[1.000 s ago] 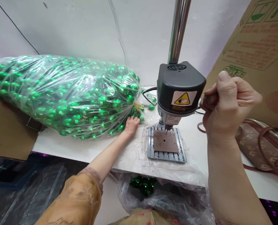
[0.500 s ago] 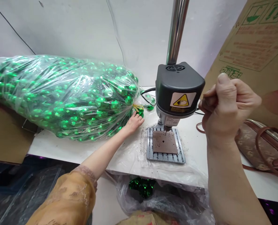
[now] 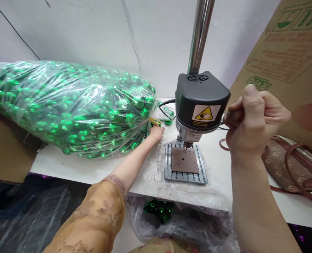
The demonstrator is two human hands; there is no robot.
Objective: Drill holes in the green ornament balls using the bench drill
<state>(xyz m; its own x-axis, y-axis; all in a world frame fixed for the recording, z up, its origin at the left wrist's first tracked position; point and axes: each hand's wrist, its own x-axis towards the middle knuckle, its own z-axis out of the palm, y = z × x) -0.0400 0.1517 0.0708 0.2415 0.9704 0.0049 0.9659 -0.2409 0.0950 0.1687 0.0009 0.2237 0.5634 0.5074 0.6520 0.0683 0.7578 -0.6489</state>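
The left grip (image 3: 157,133) is beside the bag's (image 3: 92,109) yellow tie (image 3: 156,121).

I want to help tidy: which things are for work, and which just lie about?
Likely for work:
drill press
brown board under its bit
bag of green balls by the left hand

Likely just lying about:
handbag
cardboard box behind it

Two hands (image 3: 157,133) (image 3: 253,123), one drill press (image 3: 201,100)

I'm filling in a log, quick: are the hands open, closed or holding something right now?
Left hand: by the yellow tie; open or closed cannot be told.
Right hand: closed, beside the drill press; anything gripped is hidden.
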